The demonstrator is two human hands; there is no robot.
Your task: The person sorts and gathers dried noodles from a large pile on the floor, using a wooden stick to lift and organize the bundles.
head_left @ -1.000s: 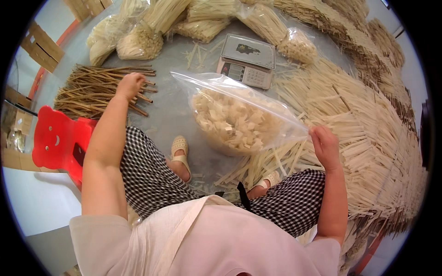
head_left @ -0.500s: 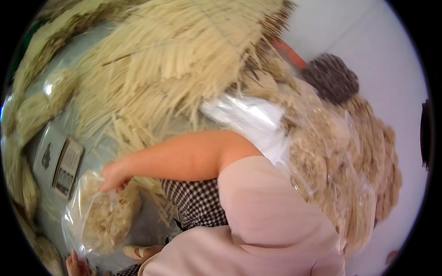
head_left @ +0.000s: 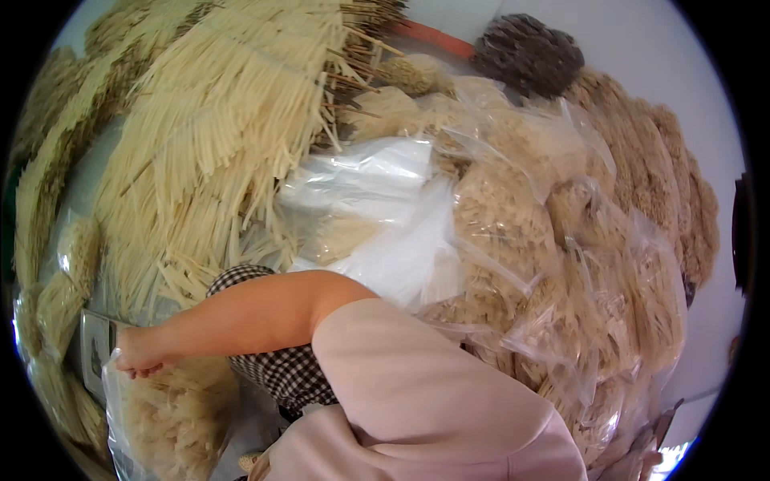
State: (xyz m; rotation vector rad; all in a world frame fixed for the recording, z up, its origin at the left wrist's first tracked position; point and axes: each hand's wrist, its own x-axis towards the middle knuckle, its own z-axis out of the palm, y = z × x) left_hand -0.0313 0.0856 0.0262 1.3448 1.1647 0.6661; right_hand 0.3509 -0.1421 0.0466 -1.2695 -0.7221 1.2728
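Observation:
My right hand [head_left: 138, 353] is closed on the top edge of a large clear plastic bag [head_left: 176, 417], low on the left, holding short pale flakes of plant material. My forearm stretches across a checkered-clad leg. Just beyond the hand, a silver weighing scale [head_left: 96, 341] is partly hidden by the bag. Long pale strips [head_left: 184, 128] are heaped above my arm. My left hand is out of view.
White plastic sheets or bags [head_left: 377, 248] lie in the middle, beside several clear bags of pale fibrous material [head_left: 501, 240] on the right. A dark brown bundle [head_left: 525, 56] rests at the top by a wall. Pale bagged bundles [head_left: 76, 256] line the left.
The view has swung to the right toward the bagged piles, shifting the scale and held bag leftward. My left hand, earlier visible, has left the view. My right hand still grips the bag.

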